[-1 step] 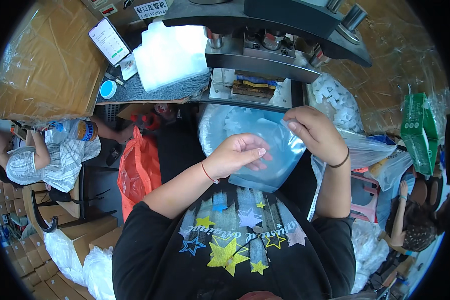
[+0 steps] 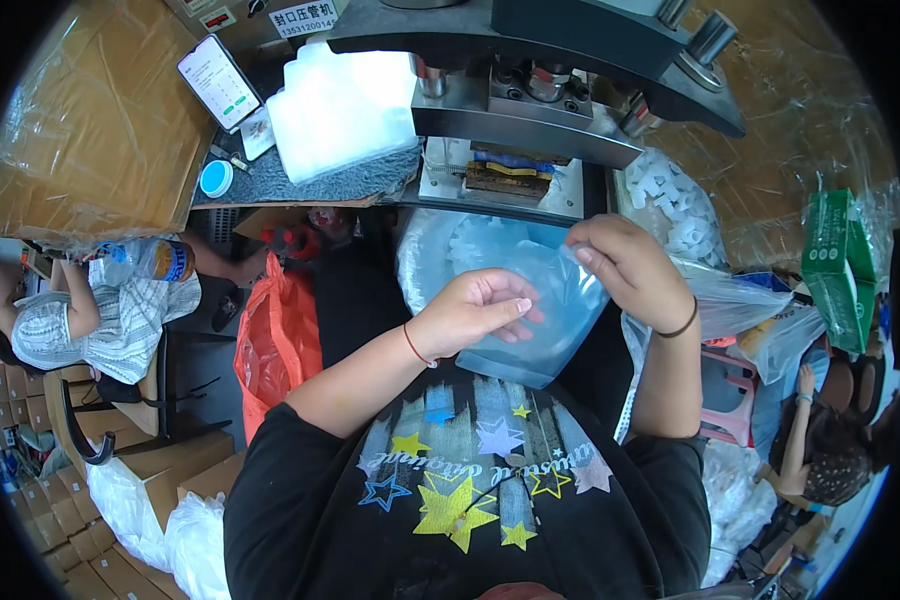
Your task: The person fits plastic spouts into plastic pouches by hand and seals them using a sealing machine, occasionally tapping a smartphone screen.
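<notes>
A clear, bluish plastic sheet, perhaps a pouch, hangs over my lap in front of a press machine. My right hand pinches its upper right edge between thumb and fingertips. On the left, my left hand is half turned up in front of the sheet, with loosely bent fingers apart and nothing visible in them. Whether its far fingers touch the sheet I cannot tell. Behind the sheet is a round translucent tub with pale pieces inside, partly hidden.
The press has a wooden-backed die on its bed. A stack of white translucent sheets, a phone and a blue-lidded jar lie left. White offcuts stand right. A red bag hangs left. Other people sit on both sides.
</notes>
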`<state>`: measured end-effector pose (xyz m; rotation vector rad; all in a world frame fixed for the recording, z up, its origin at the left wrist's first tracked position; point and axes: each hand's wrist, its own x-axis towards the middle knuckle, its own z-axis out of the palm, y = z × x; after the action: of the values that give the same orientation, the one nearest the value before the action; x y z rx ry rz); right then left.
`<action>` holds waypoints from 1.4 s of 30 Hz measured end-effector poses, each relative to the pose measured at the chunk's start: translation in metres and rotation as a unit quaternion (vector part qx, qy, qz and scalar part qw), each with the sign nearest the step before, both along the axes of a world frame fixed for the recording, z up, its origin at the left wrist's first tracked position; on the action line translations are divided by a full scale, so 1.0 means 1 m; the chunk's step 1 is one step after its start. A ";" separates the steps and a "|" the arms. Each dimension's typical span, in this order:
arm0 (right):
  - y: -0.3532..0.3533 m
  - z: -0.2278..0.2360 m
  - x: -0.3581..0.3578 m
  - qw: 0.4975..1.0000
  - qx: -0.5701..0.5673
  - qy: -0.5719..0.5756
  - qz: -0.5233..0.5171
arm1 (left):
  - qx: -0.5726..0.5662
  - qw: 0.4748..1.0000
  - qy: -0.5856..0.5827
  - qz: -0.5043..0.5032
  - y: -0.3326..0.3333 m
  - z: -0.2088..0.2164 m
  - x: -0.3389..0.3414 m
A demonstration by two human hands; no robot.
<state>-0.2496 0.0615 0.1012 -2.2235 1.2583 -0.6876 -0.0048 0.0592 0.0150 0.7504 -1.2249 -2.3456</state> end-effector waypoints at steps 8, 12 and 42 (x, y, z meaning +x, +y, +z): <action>0.004 0.007 -0.002 0.998 0.049 0.049 0.002 | -0.064 0.996 -0.029 0.051 0.011 -0.017 -0.004; 0.000 -0.002 -0.005 0.999 0.037 0.023 0.032 | -0.028 0.999 -0.021 0.013 0.004 -0.007 0.000; 0.006 -0.052 -0.047 0.875 -0.179 0.019 -0.449 | -0.707 0.504 -0.475 0.141 -0.080 -0.011 0.100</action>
<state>-0.2970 0.0679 0.0491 -1.8029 2.3716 -1.2939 0.0950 -0.0210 0.0038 1.2775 -2.4251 0.1173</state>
